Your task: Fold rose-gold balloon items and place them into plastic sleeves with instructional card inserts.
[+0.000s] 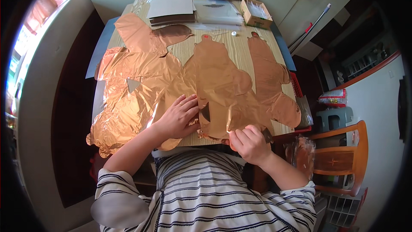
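A flat, copper-coloured foil balloon (pixel 219 73) lies lengthwise in front of me, its narrow tabbed end pointing away. My left hand (pixel 180 115) rests with fingers stretched out on the foil at its left edge. Near the table's front edge, my right hand (pixel 250 143) is closed in a pinch on the balloon's near end, where the foil is lifted and creased. Whether something small is also between those fingers I cannot tell. More crinkled copper foil (pixel 133 68) spreads over the left of the table, and another flat foil balloon (pixel 268 73) lies to the right.
At the back of the wood-grain table (pixel 178 41) are a stack of white and dark sheets (pixel 171 8), clear plastic sleeves (pixel 219 12) and a small open cardboard box (pixel 256 13). A small white round piece (pixel 234 33) lies before them. A wooden chair (pixel 343 159) stands at right.
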`<action>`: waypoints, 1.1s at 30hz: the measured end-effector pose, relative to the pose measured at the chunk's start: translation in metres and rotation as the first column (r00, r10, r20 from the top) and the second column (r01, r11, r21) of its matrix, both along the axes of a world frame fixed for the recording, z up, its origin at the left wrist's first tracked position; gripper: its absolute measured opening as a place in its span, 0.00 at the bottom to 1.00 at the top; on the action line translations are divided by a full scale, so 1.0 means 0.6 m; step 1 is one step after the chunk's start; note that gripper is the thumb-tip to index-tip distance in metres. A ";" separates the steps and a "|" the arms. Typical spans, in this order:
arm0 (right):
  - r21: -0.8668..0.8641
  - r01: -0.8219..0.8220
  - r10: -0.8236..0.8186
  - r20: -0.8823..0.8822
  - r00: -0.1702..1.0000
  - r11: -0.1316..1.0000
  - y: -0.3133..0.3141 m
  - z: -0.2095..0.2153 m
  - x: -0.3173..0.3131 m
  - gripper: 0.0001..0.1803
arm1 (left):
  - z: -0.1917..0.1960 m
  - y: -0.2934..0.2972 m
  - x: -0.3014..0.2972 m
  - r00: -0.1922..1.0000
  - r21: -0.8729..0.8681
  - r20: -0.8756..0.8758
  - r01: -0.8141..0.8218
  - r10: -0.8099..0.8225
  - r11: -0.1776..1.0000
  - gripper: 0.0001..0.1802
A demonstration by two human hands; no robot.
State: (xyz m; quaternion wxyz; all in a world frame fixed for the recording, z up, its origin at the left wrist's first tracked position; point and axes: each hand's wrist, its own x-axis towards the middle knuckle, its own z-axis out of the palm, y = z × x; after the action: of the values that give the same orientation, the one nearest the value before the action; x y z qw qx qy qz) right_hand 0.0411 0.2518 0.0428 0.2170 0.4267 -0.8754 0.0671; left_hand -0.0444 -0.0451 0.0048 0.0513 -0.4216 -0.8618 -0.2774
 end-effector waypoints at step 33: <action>-0.108 0.993 0.530 0.840 0.119 -0.052 0.027 -0.107 0.145 0.25 | 0.001 0.014 -0.025 0.999 -0.008 -0.047 0.001 -0.002 1.000 0.27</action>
State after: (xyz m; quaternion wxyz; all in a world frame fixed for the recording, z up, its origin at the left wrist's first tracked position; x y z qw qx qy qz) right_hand 0.1279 0.2677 -0.0213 -0.1317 -0.3019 -0.5379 0.7760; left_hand -0.0596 -0.0370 0.0055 0.0696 -0.4288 -0.8612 -0.2639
